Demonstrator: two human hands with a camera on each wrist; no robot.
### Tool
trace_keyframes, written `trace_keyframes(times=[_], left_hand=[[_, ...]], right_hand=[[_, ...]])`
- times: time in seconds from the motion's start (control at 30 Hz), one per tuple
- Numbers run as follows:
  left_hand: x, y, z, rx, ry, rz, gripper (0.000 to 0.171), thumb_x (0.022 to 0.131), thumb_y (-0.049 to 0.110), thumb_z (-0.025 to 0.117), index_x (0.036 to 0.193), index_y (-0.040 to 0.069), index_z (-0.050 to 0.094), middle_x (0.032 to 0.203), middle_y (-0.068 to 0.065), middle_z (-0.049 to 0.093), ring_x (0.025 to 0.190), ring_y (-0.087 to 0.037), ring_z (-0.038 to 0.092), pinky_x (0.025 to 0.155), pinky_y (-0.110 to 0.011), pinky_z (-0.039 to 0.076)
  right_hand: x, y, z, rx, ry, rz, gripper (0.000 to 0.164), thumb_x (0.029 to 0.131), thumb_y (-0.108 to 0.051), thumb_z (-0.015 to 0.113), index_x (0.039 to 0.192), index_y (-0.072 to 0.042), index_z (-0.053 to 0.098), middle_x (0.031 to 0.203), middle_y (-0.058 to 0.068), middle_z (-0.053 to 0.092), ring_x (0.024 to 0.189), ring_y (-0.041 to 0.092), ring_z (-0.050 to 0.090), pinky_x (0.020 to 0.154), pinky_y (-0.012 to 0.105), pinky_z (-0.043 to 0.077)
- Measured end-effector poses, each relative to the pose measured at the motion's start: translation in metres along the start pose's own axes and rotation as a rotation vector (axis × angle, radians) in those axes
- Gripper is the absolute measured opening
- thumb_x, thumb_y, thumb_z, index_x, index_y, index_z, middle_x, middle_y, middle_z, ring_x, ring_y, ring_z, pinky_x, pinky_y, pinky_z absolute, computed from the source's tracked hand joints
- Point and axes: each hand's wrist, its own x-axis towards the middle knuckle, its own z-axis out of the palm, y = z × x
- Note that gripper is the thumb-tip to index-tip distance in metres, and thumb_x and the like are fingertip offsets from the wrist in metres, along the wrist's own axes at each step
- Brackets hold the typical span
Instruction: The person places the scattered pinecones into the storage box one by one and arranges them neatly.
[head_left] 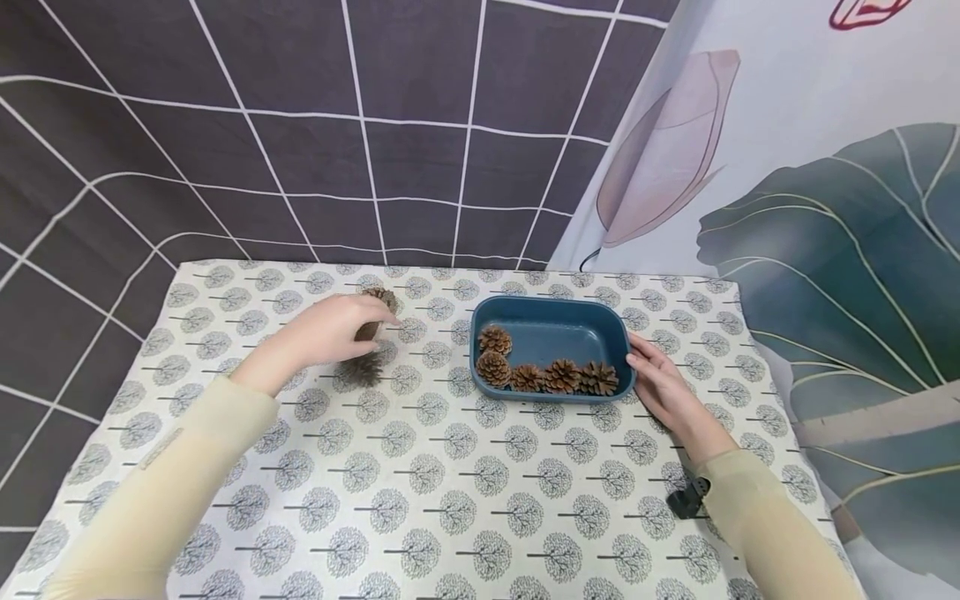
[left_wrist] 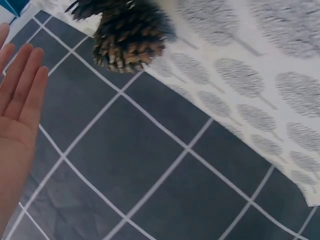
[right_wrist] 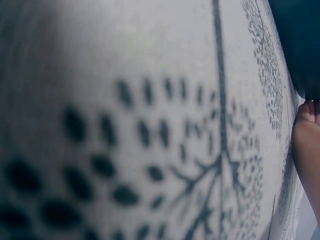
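My left hand (head_left: 341, 327) is over the left part of the table, palm turned toward a group of brown pine cones. One pine cone (head_left: 381, 296) shows past the fingers, and a darker pine cone (head_left: 363, 367) lies below the thumb. In the left wrist view the fingers are straight, apart from a large pine cone (left_wrist: 129, 42) at the top. My right hand (head_left: 663, 383) holds the right end of a dark blue rectangular bin (head_left: 551, 308), thumb at the rim and fingers along the outer wall. Several pine cones (head_left: 562, 377) line its left and front sides.
A white cloth printed with grey trees covers the table (head_left: 450, 500). Behind it hangs a dark curtain (head_left: 300, 150) with white grid lines. A pale curtain (head_left: 825, 208) with leaf patterns hangs at the right. A black device (head_left: 686, 500) sits by the right wrist.
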Motion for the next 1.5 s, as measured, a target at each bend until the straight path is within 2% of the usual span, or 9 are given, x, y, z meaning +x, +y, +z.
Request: trace_keyframes(times=[0.2, 0.4, 0.8, 1.1, 1.3, 1.5], left_hand=[[-0.022, -0.004, 0.011, -0.023, 0.014, -0.03, 0.044, 0.086, 0.004, 0.085, 0.128, 0.001, 0.072, 0.137, -0.02, 0.071, 0.126, -0.039, 0.068, 0.116, -0.058, 0.052], [-0.033, -0.008, 0.027, -0.033, 0.034, -0.026, 0.048, 0.083, 0.004, 0.087, 0.128, 0.0, 0.072, 0.137, -0.02, 0.07, 0.131, -0.041, 0.065, 0.116, -0.058, 0.051], [-0.038, -0.01, 0.051, 0.0, 0.077, 0.014, 0.048, 0.084, 0.007, 0.087, 0.129, -0.001, 0.072, 0.137, -0.02, 0.071, 0.134, -0.042, 0.063, 0.119, -0.059, 0.048], [-0.039, -0.015, 0.058, 0.032, 0.065, 0.019, 0.058, 0.082, 0.014, 0.089, 0.134, -0.002, 0.068, 0.144, -0.022, 0.066, 0.139, -0.043, 0.059, 0.122, -0.06, 0.045], [-0.037, -0.019, 0.064, 0.058, 0.093, 0.038, 0.059, 0.08, 0.013, 0.091, 0.133, -0.003, 0.068, 0.142, -0.022, 0.066, 0.135, -0.042, 0.061, 0.119, -0.059, 0.048], [-0.037, -0.022, 0.065, 0.087, 0.106, 0.017, 0.059, 0.08, 0.013, 0.091, 0.133, -0.001, 0.069, 0.14, -0.02, 0.068, 0.134, -0.041, 0.062, 0.12, -0.058, 0.048]], right_hand=[[0.001, 0.0, 0.0, -0.01, 0.005, -0.001, 0.038, 0.111, 0.001, 0.046, 0.143, -0.018, 0.058, 0.142, -0.008, 0.064, 0.13, 0.004, 0.061, 0.111, 0.015, 0.05], [0.002, 0.0, -0.001, 0.001, 0.007, -0.004, 0.04, 0.111, 0.002, 0.045, 0.139, -0.021, 0.061, 0.14, -0.008, 0.066, 0.128, 0.004, 0.062, 0.109, 0.014, 0.052], [0.0, 0.001, -0.001, -0.013, 0.027, 0.007, 0.038, 0.11, 0.001, 0.047, 0.139, -0.02, 0.06, 0.14, -0.008, 0.065, 0.128, 0.004, 0.061, 0.109, 0.014, 0.051], [0.0, 0.001, -0.002, 0.004, 0.011, 0.006, 0.039, 0.11, 0.001, 0.047, 0.142, -0.018, 0.058, 0.142, -0.008, 0.064, 0.13, 0.005, 0.061, 0.111, 0.014, 0.05], [0.0, 0.001, -0.001, -0.005, 0.023, 0.005, 0.039, 0.11, 0.001, 0.047, 0.141, -0.018, 0.059, 0.142, -0.009, 0.064, 0.13, 0.004, 0.061, 0.11, 0.014, 0.051], [0.0, 0.001, 0.0, -0.015, 0.023, 0.004, 0.038, 0.111, 0.001, 0.047, 0.141, -0.02, 0.06, 0.142, -0.01, 0.065, 0.13, 0.003, 0.061, 0.11, 0.013, 0.051]])
